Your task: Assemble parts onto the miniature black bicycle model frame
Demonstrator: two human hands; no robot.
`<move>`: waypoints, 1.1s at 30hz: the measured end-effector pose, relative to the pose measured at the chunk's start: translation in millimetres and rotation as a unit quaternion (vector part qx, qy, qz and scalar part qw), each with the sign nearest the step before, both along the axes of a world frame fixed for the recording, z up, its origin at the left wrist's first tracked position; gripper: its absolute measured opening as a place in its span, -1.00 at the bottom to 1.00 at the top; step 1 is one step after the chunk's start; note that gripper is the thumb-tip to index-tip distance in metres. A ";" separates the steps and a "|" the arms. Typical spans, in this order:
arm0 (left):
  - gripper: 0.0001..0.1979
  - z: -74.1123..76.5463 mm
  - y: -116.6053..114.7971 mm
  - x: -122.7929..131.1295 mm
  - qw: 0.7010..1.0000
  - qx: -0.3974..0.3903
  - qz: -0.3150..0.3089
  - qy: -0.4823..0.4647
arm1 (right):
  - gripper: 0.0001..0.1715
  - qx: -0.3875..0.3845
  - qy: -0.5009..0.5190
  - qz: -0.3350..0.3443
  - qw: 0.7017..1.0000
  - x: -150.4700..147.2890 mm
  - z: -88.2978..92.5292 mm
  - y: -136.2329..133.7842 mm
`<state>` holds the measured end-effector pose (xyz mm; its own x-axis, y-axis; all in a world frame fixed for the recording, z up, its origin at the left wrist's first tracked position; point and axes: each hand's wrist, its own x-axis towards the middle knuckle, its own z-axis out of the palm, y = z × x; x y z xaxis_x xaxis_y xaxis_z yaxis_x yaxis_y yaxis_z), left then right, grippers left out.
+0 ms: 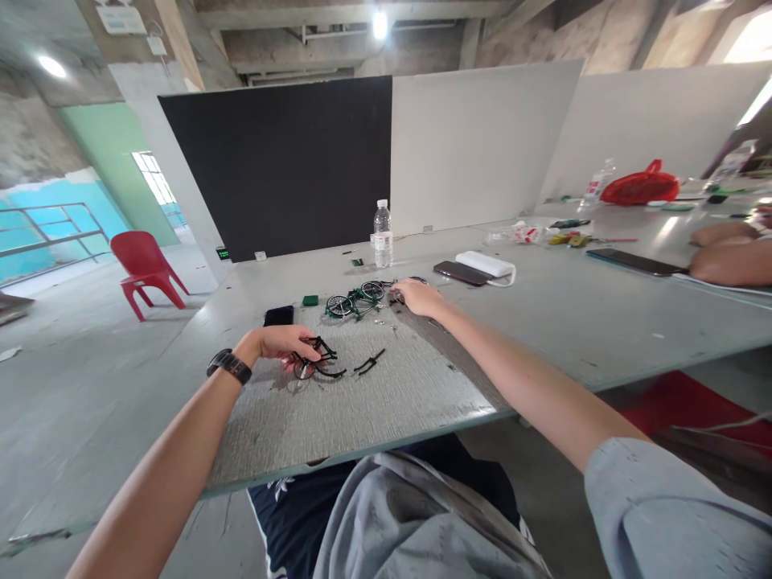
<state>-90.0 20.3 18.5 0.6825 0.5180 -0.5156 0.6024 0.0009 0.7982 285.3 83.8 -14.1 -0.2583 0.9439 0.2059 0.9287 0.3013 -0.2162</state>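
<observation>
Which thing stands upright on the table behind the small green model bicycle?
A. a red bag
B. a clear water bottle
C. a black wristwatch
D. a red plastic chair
B: the clear water bottle stands upright on the table just beyond the green model bicycle, which the right hand reaches toward, while the left hand rests on black parts nearer the person.

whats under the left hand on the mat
Small black bike parts show under the left hand: curved frame pieces and part of a wheel on the grey mat. Whatever lies beneath the palm is hidden.
</observation>
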 end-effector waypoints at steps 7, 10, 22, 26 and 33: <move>-0.61 -2.4 3.2 -1.3 1.000 -0.005 -0.017 -0.008 | -0.32 -0.014 -0.003 -0.003 1.000 -10.1 1.3 4.5; -0.60 -3.6 4.6 -2.0 1.000 -0.009 -0.013 -0.008 | -0.36 -0.017 0.000 0.000 1.000 -9.7 1.9 3.7; -0.57 -0.8 1.6 -0.6 1.000 -0.007 -0.006 0.003 | -0.46 0.036 0.031 -0.008 0.999 2.2 21.0 -16.4; -0.57 -1.2 1.8 -0.7 1.000 -0.006 -0.009 -0.003 | -0.43 0.031 0.027 0.010 0.999 -1.5 20.6 -18.4; -0.59 -3.5 4.2 -1.9 1.000 -0.015 -0.007 -0.004 | -0.52 0.043 0.008 -0.002 0.999 0.2 10.2 -9.9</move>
<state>-92.0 24.5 14.9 0.6936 0.4933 -0.5249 0.5962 0.0158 0.8027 285.4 73.9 -3.9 -0.2505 0.9237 0.2897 0.9264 0.3156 -0.2052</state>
